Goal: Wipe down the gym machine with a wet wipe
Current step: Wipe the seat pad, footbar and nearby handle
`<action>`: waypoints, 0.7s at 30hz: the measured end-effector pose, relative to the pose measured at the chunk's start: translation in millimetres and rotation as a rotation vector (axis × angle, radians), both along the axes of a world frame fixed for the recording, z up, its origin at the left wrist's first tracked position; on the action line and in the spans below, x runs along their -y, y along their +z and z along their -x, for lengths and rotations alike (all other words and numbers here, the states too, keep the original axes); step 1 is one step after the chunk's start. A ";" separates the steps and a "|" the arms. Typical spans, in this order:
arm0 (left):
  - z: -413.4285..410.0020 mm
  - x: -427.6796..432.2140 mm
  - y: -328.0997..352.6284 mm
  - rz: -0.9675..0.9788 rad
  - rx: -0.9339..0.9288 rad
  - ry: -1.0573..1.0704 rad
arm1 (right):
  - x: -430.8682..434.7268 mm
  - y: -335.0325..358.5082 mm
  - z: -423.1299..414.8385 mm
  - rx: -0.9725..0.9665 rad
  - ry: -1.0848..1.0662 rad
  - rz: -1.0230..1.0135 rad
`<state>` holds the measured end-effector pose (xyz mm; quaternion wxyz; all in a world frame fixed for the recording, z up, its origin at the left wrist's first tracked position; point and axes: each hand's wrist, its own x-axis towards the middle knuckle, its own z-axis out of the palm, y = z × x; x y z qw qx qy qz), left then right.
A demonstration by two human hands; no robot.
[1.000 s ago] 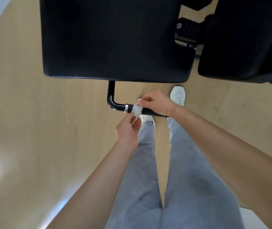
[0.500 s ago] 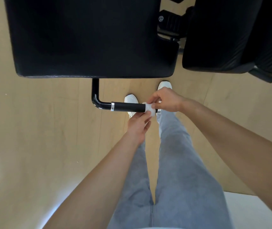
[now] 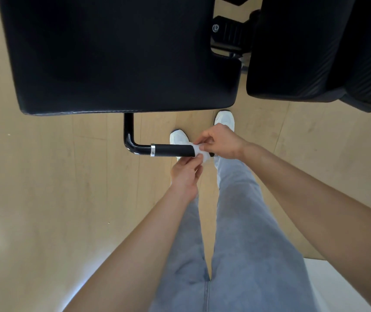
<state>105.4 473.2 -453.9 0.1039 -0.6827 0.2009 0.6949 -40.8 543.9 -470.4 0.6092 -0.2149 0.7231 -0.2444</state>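
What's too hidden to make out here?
Head view:
Free end of the handle: covered by the wet wipe and right hand.
Part of the wet wipe: behind left hand fingers.
Rest of the black pad: beyond the top edge.
Rest of the second pad: beyond the right edge.

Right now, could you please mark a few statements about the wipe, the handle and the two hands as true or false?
1. The white crumpled wet wipe sits at the free end of the black rubber-gripped handle. True.
2. Only the right hand touches the wipe. False: the left hand holds it from below too.
3. The wipe covers the handle's silver metal ring. False: the ring shows bare, apart from the wipe.
4. The white sneakers stand on the light wooden floor. True.
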 end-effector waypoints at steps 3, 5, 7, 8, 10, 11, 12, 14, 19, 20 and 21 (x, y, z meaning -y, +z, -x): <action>-14.5 29.2 11.2 0.063 -0.015 0.034 | 27.8 4.4 -9.0 0.024 0.012 0.080; -24.5 47.4 20.0 0.107 -0.018 0.043 | 46.3 5.5 -15.6 0.044 0.026 0.125; -33.6 62.3 27.7 0.145 -0.015 0.062 | 63.5 5.0 -23.0 0.062 0.030 0.161; -36.5 67.1 30.5 0.160 -0.016 0.077 | 70.9 5.2 -26.0 0.068 0.029 0.176; -40.8 73.5 34.5 0.195 -0.022 0.110 | 83.0 5.3 -31.0 0.073 0.030 0.198; -42.0 74.5 35.7 0.209 -0.024 0.121 | 86.6 4.9 -32.6 0.073 0.032 0.203; -42.4 74.0 36.1 0.218 -0.025 0.128 | 88.5 5.1 -33.4 0.076 0.036 0.204; -40.9 69.3 35.2 0.214 -0.033 0.140 | 87.2 5.1 -31.6 0.083 0.053 0.193; -29.1 43.6 24.2 0.132 -0.046 0.128 | 64.0 7.0 -14.3 0.069 0.124 0.112; -25.7 37.2 21.1 0.105 -0.049 0.118 | 57.0 7.0 -9.7 0.059 0.147 0.094; -21.6 30.3 18.6 0.078 -0.051 0.110 | 48.7 5.7 -5.3 0.052 0.170 0.071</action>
